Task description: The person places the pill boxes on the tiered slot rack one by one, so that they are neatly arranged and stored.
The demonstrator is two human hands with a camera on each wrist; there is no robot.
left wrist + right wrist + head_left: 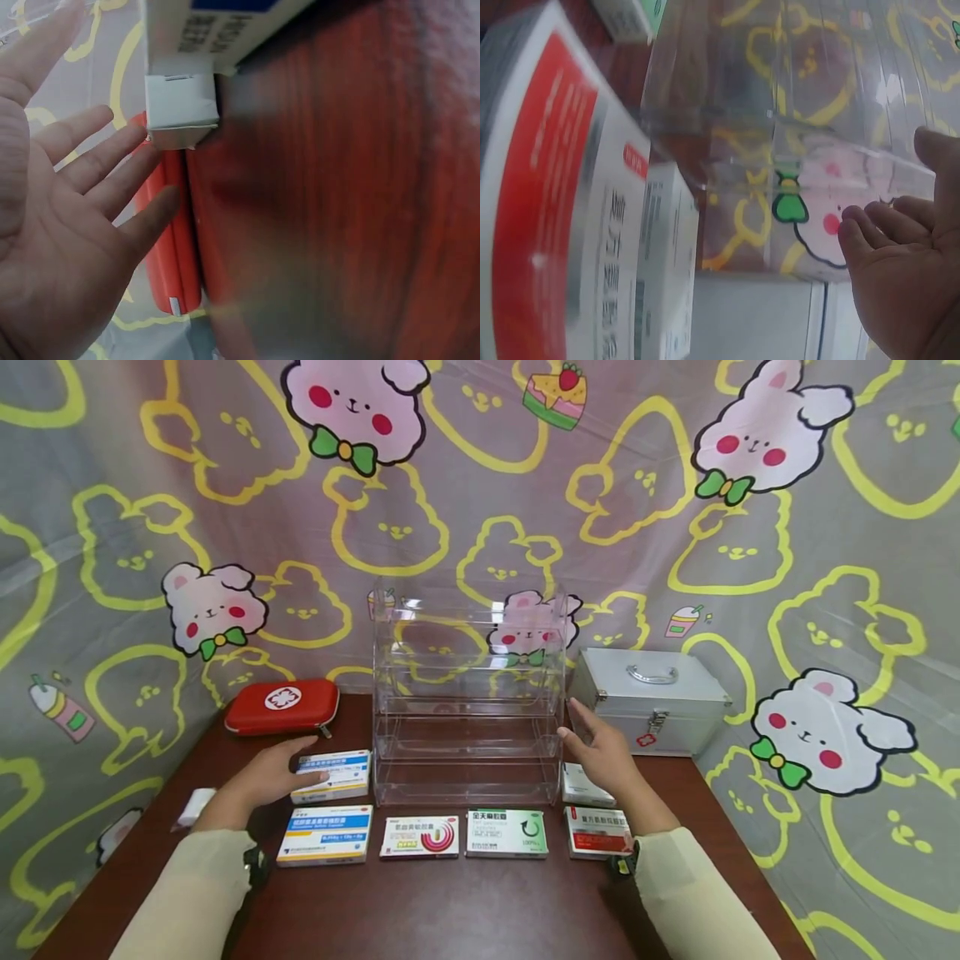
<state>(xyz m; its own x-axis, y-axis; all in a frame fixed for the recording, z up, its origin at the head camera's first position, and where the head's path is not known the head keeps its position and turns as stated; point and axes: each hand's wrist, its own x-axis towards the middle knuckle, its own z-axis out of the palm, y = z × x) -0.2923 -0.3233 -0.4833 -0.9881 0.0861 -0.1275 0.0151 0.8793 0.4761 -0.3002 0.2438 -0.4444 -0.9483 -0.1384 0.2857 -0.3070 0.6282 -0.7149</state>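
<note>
A clear acrylic tiered rack point(468, 752) stands at the middle of the table. My left hand point(273, 772), fingers spread, hovers by two blue-and-white medicine boxes, the rear one point(341, 768) and the front one point(325, 837). In the left wrist view the open palm point(67, 217) shows nothing held. My right hand point(600, 747) is at the rack's right side, fingers extended, above a white box point(585, 783) and a red-and-white medicine box point(592, 831). A pink-and-white box point(420, 837) and a green-and-white box point(507, 834) lie in front of the rack.
A red zippered case point(282, 706) with a white emblem lies back left. Back right stands a silver latched case point(652, 697) with a top handle. A small white object point(197, 807) sits at the left edge. Patterned cloth point(465, 468) hangs behind the table.
</note>
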